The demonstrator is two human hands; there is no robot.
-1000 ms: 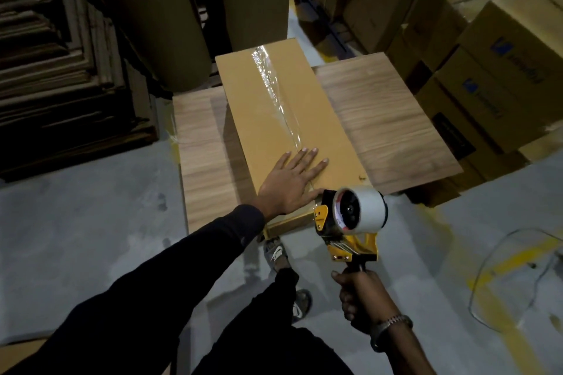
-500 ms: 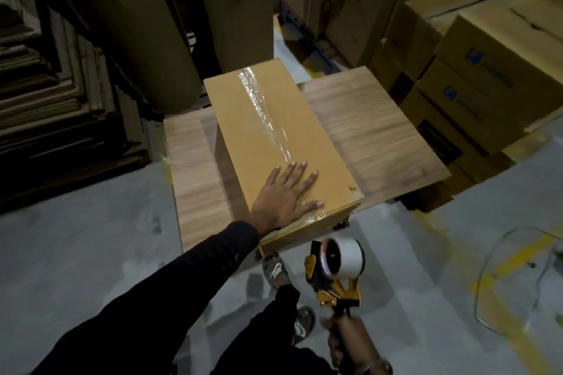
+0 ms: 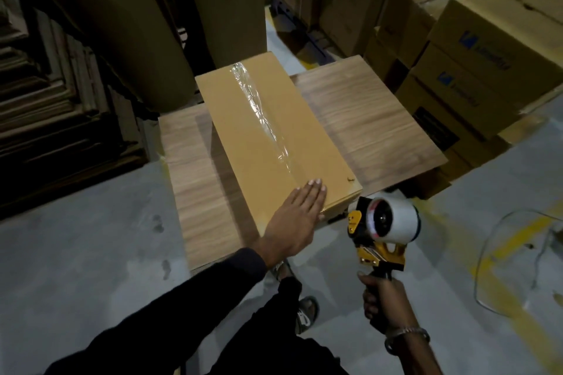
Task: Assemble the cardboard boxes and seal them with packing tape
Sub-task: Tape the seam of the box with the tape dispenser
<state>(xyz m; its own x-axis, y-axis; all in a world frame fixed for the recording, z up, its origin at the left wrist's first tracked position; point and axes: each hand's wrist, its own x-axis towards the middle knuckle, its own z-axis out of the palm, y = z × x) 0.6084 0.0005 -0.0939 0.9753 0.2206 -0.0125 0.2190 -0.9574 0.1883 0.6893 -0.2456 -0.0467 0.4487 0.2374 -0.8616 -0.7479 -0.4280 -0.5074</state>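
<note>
Cardboard box (image 3: 268,137) lay flat on wood table (image 3: 374,119), clear tape strip (image 3: 259,106) along its top seam. Left hand (image 3: 292,219) pressed flat on box's near corner, fingers straight and together. Right hand (image 3: 385,298) gripped handle of yellow tape dispenser (image 3: 384,231), held off table's near edge, just beside box corner, not touching. Stacked cartons (image 3: 475,49) sat right of table.

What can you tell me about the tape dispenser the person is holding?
The tape dispenser is a handheld gun type with a yellow metal-looking frame and a roll of packing tape on its hub. The right hand grips its dark handle from below, holding it upright in the air just off the near corner of the cardboard box, apparently not touching it.
</note>
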